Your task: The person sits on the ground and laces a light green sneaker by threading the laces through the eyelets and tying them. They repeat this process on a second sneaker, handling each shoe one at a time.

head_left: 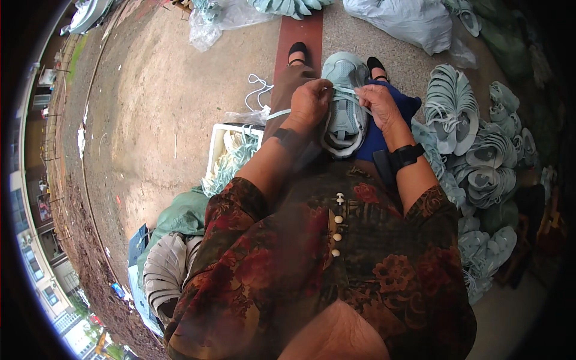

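A pale blue-grey sneaker upper lies over my lap, between my two hands. A light shoelace crosses it and trails out to the left past my wrist. My left hand is at the upper's left edge, its thumb and fingers pinched on the lace. On the opposite edge my right hand pinches the lace too, fingertips close to the eyelets. Exactly how the lace runs under my fingertips is too small to make out.
Left of my knees, a white bin holds a tangle of pale laces. Stacked shoe uppers are heaped on the right. A white plastic sack lies ahead on the ground. Near my left elbow sit beige stacked pieces and a green sack.
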Demonstrator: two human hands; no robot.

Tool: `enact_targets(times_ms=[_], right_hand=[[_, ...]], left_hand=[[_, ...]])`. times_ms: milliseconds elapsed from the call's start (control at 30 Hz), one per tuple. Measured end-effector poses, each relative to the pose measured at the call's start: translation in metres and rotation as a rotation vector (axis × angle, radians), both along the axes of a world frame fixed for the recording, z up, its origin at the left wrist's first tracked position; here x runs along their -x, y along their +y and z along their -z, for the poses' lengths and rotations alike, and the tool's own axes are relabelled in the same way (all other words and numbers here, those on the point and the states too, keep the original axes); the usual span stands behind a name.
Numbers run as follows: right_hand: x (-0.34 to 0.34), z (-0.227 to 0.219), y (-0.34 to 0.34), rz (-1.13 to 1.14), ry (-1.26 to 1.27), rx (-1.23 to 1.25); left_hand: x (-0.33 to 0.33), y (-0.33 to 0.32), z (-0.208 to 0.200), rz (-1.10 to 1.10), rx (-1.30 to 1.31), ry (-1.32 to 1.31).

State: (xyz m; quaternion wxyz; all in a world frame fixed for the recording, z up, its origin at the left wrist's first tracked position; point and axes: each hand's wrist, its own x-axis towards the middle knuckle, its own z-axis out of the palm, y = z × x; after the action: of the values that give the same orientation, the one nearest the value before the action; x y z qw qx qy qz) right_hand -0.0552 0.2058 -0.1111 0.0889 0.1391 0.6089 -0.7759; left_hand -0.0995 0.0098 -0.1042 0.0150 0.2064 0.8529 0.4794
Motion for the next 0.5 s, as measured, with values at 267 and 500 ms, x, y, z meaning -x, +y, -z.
enact_targets(times_ms=[267,500], right_hand=[[0.003,-0.003,-0.001,0.085,-0.037,0.092],[0.0,-0.014,-0.013,0.183,-0.071,-0.13]], left_hand=[[0.013,0.004,0.005,0.17,0.003,-0.039],[0.023,0.012,0.009,0.073,0.042,-0.323]])
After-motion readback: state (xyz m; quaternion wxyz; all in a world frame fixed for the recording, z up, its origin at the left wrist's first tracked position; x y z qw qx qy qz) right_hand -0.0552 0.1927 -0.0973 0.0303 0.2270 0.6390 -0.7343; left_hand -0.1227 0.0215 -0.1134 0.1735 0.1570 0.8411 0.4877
